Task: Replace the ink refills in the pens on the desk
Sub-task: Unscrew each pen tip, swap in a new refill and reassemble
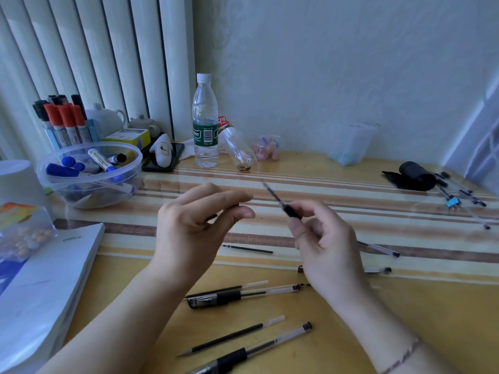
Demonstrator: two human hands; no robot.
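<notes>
Right hand pinching pen barrel, tip aiming eleven o'clock; left hand pinching small dark part. Likely reassembling; next needs aligning, screwing.

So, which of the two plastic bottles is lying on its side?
The empty clear bottle with the red label. The water bottle beside it, green-labelled and white-capped, stands upright.

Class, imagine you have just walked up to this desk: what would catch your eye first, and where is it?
The two hands raised mid-desk: the right hand pinches a black-gripped pen pointing up and away, while the left hand holds a small dark part. Below them, pens and loose refills lie scattered on the yellow desk. At far left, a clear bowl of markers stands out.
</notes>
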